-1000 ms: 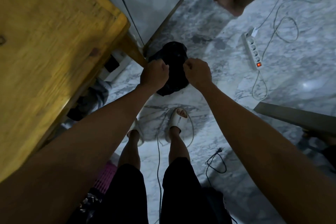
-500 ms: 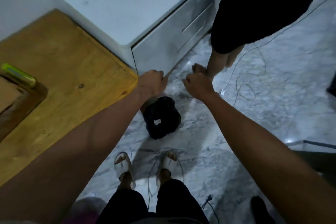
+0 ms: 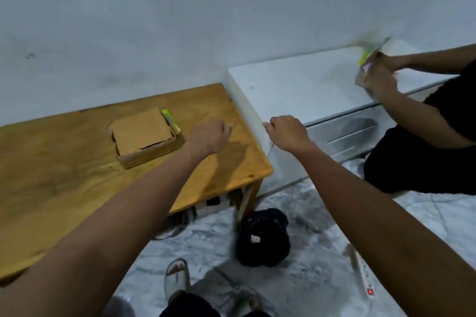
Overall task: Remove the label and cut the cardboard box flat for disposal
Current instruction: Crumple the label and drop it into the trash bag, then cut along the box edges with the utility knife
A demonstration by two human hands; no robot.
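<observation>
Beside you: table, cabinet, floor clutter

Your wooden table (image 3: 64, 175) touches a white cabinet (image 3: 304, 87) on its right; a black bag (image 3: 262, 239) and power strip (image 3: 362, 270) lie on the near floor.

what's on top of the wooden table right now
On the wooden table sits a flat cardboard box with a yellow-green cutter lying against its far right edge. What is inside the box is hidden by its closed top flap.

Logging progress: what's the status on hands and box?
Left hand and right hand curled, holding nothing. Cardboard box untouched on wooden table, cutter beside it. Nothing in the way.
</observation>
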